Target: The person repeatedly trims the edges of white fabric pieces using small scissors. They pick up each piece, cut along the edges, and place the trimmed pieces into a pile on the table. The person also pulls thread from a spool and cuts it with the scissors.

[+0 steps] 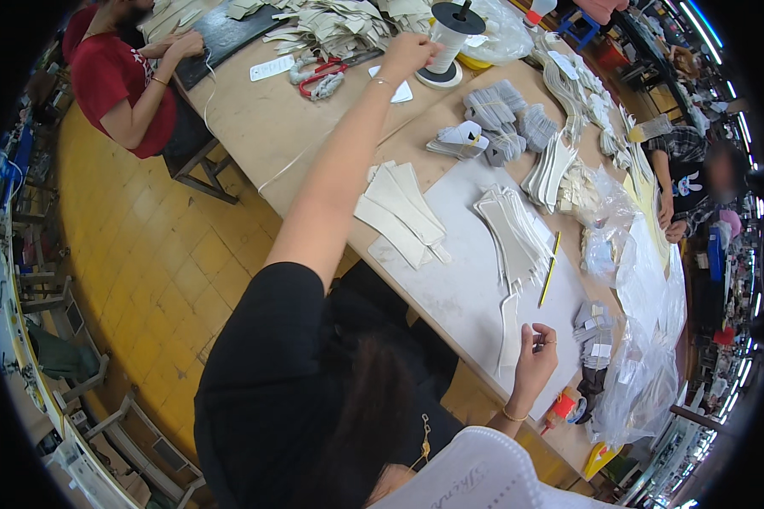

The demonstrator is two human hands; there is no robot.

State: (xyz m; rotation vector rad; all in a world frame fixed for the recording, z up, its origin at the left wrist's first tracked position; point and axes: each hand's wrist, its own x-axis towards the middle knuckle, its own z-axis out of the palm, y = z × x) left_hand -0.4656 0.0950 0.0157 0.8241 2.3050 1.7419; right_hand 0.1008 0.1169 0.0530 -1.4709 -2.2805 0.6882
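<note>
My left hand (409, 58) reaches to the far side of the table with its fingers curled against a white reel (450, 42) on an upright spindle; the fingertips are partly hidden. My right hand (536, 360) hovers by the table's near right edge, thumb and fingers loosely apart, with nothing visible between them. Just left of it lies a long cream fabric piece (509, 331). Beyond that, a fanned stack of cream pieces (511, 229) rests on a white board (458, 293), with a yellow pencil (550, 270) beside it. Another cream stack (401, 212) lies to the left.
Grey banded bundles (497, 110) sit farther back. Red-handled scissors (321, 78) with wrapped grips lie near a cream heap (339, 30). Clear plastic bags (645, 280) line the right side. One person in red (115, 81) works at left, another (688, 174) at right.
</note>
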